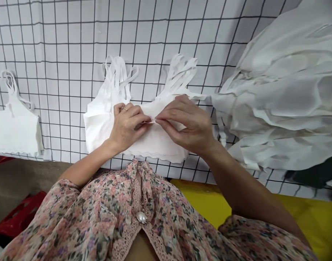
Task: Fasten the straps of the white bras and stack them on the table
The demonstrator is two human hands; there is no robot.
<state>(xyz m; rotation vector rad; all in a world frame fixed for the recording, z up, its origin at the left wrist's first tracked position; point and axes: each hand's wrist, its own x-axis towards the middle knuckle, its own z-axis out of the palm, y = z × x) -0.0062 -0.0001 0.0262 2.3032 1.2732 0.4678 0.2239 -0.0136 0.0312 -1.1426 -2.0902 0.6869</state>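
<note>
A stack of white strappy tops (100, 119) lies on a white cloth with a black grid (59, 43), straps pointing away from me. My left hand (127, 125), a ring on one finger, rests on the stack's middle with fingers curled, pinching the top layer's upper edge. My right hand (189, 123) meets it fingertip to fingertip and pinches the same fabric edge. Both hands are closed on the top garment of the stack.
Another white top (15, 127) lies at the far left. A big heap of white garments (285, 98) fills the right side. Below the cloth's near edge are a yellow surface (209, 203) and a red plastic object (21, 214). My floral blouse fills the bottom.
</note>
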